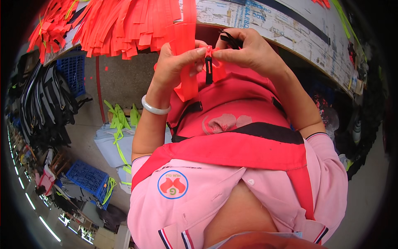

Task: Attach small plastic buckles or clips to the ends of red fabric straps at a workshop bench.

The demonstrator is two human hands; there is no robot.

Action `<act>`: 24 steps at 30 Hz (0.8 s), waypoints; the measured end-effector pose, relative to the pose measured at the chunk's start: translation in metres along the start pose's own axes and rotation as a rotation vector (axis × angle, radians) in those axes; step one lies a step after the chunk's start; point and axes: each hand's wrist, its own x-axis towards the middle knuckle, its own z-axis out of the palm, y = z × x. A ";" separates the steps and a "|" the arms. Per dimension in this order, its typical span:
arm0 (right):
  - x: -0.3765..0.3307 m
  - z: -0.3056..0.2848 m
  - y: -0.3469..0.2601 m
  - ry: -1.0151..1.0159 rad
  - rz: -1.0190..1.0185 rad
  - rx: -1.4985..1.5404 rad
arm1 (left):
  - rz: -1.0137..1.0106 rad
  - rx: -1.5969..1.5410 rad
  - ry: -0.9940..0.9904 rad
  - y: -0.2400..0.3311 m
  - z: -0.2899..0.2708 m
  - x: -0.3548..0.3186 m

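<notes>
Between my two hands, in front of the red apron, is a red zipper slider point(208, 50) with a black pull tab point(209, 71) hanging from it. My left hand point(176, 62) pinches the slider's left side between thumb and fingers, and a long orange-red zipper tape point(188, 79) runs through that hand and hangs below it. My right hand point(253, 50) is closed at the slider's right side, thumb tip against it. A few black pull tabs point(232, 40) are tucked in the right hand's fingers. How far the tape sits inside the slider is too small to tell.
A thick pile of orange-red zipper strips point(124, 29) hangs over the edge of the cardboard-covered table point(286, 31). Black and grey strips point(47, 99) hang at the left, near blue crates point(85, 180). Yellow-green strips point(118, 120) lie over pale sheets by the floor.
</notes>
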 end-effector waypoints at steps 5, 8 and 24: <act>0.002 0.000 0.005 -0.014 -0.018 0.019 | 0.010 -0.056 -0.009 -0.002 0.000 0.001; 0.002 0.002 0.007 0.044 0.008 0.019 | 0.030 -0.008 0.028 -0.001 0.003 0.001; 0.002 0.005 0.005 0.035 0.089 0.105 | 0.035 -0.017 0.045 -0.005 0.002 0.000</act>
